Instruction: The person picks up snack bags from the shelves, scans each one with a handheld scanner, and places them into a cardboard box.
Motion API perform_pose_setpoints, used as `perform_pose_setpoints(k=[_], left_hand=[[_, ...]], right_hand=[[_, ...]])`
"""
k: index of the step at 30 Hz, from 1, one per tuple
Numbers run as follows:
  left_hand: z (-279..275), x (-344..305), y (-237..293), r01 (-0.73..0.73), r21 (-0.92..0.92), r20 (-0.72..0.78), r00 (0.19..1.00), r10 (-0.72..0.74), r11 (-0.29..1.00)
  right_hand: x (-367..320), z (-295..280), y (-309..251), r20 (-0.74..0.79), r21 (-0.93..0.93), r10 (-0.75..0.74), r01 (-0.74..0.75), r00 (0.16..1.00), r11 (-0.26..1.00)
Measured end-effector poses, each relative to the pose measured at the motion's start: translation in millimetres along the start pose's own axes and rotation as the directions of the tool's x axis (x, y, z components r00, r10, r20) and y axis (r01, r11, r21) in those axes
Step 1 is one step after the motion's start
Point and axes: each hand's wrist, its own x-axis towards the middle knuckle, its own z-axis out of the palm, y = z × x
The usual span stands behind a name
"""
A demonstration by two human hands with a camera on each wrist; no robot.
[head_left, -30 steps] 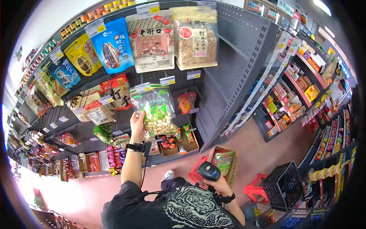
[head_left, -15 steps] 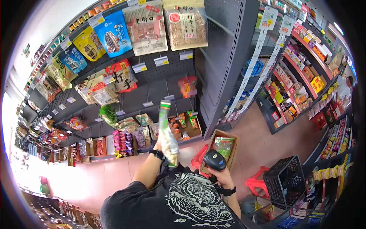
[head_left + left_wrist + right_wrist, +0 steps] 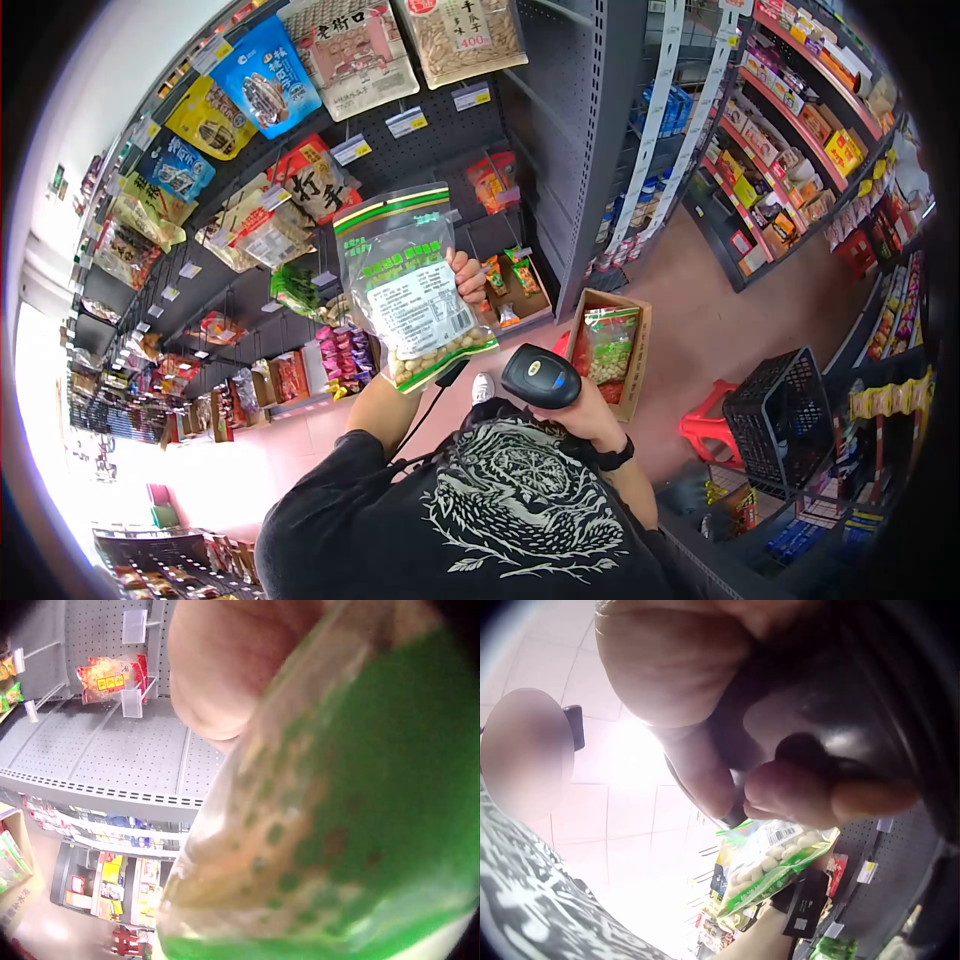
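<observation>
A clear bag of pale nuts (image 3: 415, 290) with green print and a white barcode label stands up in front of the shelves, label side toward the head camera. My left hand (image 3: 467, 277) grips it, fingers curled over its right edge; the rest of that hand is hidden behind the bag. In the left wrist view, the bag's green face (image 3: 390, 772) lies close against the hand. My right hand (image 3: 593, 413) holds a black barcode scanner (image 3: 540, 376) just to the right of the bag's lower end. Dark scanner casing (image 3: 795, 712) fills much of the right wrist view, fingers wrapped round it.
A grey pegboard shelf (image 3: 430, 140) with hanging snack bags rises ahead. On the floor at right sit a cardboard box (image 3: 625, 400) with green bags, a red stool (image 3: 712, 425) and a black crate (image 3: 785, 415). More stocked shelves (image 3: 810, 110) stand further right.
The nut bag came down from the shelf front toward the body, was turned edge-on, and now shows its label side. The scanner, still in the right hand, is nearer the bag.
</observation>
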Motion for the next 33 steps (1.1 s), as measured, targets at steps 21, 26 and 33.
perform_pose_setpoints(k=[21,26,33], left_hand=[[-47,-79,-33,-0.124,0.072,-0.075,0.989,0.129,0.99],[-40,-90,-25,-0.21,0.139,-0.111,0.968,0.225,0.968],[-81,-127,-12,-0.237,0.632,-0.576,0.494,0.652,0.738]], right_hand=[[-1,-9,12,0.16,0.413,0.136,-0.192,0.978,0.89],[-5,-12,15,0.156,0.398,0.148,-0.2,0.977,0.895],[-10,-15,23,0.16,0.362,0.157,-0.206,0.975,0.909]])
